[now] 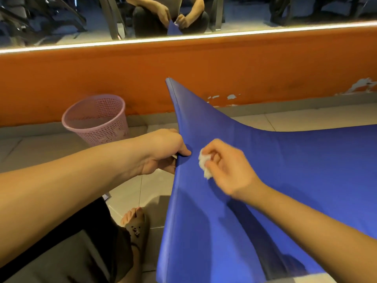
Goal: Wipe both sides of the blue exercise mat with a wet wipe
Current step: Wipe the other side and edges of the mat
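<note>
The blue exercise mat [285,170] is pinched up at its left edge by the left hand [163,152]; the wet wipe [205,164], bunched in the right hand [226,170], is rubbed there; fresh surface is judged next.

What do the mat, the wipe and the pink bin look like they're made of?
The blue mat: probably flexible foam or rubber, matte; it bends softly where lifted. The wet wipe: white fibrous nonwoven, crumpled. The pink bin: likely plastic, perforated lattice wall.

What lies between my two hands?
Only a bare strip of blue mat, head view: the left hand pinches its edge, the right hand holds the wipe.
</note>
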